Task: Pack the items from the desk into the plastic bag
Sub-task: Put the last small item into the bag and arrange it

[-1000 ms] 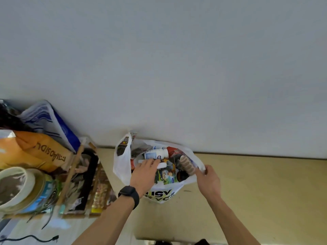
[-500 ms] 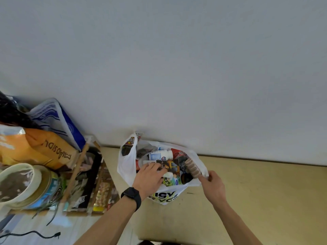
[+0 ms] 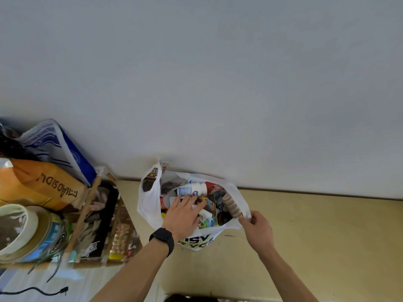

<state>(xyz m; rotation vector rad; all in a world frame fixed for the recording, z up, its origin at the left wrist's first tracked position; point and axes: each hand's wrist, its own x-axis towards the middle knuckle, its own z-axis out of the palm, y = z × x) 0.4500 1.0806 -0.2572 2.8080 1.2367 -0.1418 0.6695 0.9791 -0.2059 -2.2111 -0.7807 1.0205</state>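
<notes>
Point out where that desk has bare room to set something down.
Widest bare patch: the desk right of the plastic bag, beyond the right hand, backed by the wall. A smaller strip lies between the forearms, in front of the bag. Crowded: the bag's mouth, where the left hand rests, and the wooden rack at left.
</notes>
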